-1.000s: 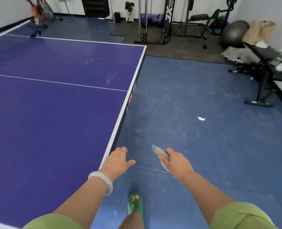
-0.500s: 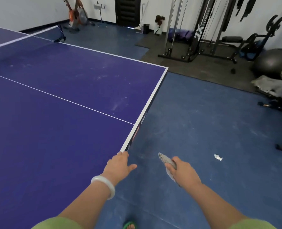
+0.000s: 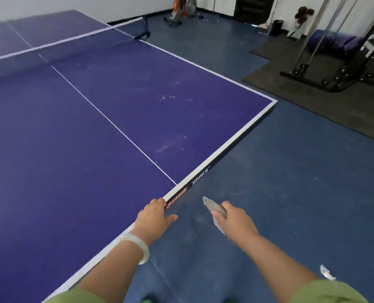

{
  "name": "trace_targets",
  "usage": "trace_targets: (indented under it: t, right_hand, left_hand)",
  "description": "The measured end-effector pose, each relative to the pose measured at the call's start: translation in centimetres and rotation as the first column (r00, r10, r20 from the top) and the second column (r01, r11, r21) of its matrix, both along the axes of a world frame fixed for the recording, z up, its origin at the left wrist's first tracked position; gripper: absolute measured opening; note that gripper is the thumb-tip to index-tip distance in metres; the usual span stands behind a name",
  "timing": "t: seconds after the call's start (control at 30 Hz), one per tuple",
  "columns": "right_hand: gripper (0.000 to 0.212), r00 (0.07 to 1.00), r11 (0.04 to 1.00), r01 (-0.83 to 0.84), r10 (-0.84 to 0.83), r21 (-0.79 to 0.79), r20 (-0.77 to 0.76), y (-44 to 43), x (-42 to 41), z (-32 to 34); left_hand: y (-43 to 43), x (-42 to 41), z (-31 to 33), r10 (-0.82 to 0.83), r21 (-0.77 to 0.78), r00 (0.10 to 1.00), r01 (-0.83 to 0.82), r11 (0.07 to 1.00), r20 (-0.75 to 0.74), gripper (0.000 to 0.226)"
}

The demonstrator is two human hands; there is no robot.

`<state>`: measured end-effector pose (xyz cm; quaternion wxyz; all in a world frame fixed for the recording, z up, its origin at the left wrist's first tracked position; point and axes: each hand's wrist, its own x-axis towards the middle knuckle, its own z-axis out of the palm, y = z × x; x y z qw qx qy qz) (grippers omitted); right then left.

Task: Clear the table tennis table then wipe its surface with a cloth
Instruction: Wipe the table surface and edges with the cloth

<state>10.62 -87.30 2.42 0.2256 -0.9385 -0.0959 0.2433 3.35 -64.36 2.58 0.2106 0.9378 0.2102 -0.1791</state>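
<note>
Hands first: your left hand [image 3: 154,217] is resting on the near end edge of the worktop [image 3: 72,160]. Its fingers are lying loose along the white border, just beside the red logo [image 3: 177,196] on the side rail, and the thumb is sticking out over the floor [image 3: 280,182]. It is grasping nothing. A pale bangle [image 3: 138,246] is sitting on that wrist.

Your right hand [image 3: 236,221] is hanging beside the worktop, over the floor, and is clenching a grey cloth [image 3: 214,207]. One end of the cloth is poking out ahead of your thumb and the other is trailing below your palm. The cloth is near the worktop edge but is not touching it.

The worktop is showing blue-purple, with a white centre line [image 3: 107,119] running from the net [image 3: 61,47] to the edge right by your left fingertips. Pale speckled smudges [image 3: 170,145] are lying on the right half, between that line and the far corner. They are looking like dust or dried marks, though the blur is making that hard to tell.

On the floor, a small white scrap [image 3: 326,273] is lying near your right forearm. Farther off, a dark mat [image 3: 313,88] is carrying a gym frame [image 3: 335,68]. Green sleeves [image 3: 330,291] are showing at the bottom.
</note>
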Motion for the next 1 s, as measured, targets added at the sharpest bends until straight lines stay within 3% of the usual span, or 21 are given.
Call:
trace_targets:
  t: [0.3,0.47,0.67,0.87,1.0]
  right_hand:
    - [0.035,0.928,0.932,-0.361,0.364,-0.039,0.078,5.9,11.3,1.5]
    - [0.035,0.804,0.845,-0.514,0.534,-0.147,0.261,12.1,15.7,0.5]
    - [0.038,0.67,0.794,-0.57,0.598,-0.212,0.44,18.0,18.1,-2.8]
    - [0.047,0.563,0.655,-0.67,0.755,-0.349,0.336,18.8,16.6,-6.8]
    - [0.053,0.56,0.648,-0.685,0.76,-0.333,0.329,18.6,16.5,-7.2]
  left_hand:
    - [0.0,-0.1,-1.2,0.325,0.063,0.945,-0.322,0.945,-0.04,0.052]
    - [3.8,3.5,-2.3,0.387,0.123,0.922,-0.386,0.914,0.015,0.052]
    - [7.5,7.3,-4.4,0.452,0.212,0.89,-0.455,0.865,0.068,0.057]
    - [9.6,7.7,-6.3,0.53,0.255,0.847,-0.524,0.813,0.054,0.062]
    - [10.6,7.7,-7.4,0.574,0.285,0.815,-0.571,0.77,0.08,0.065]
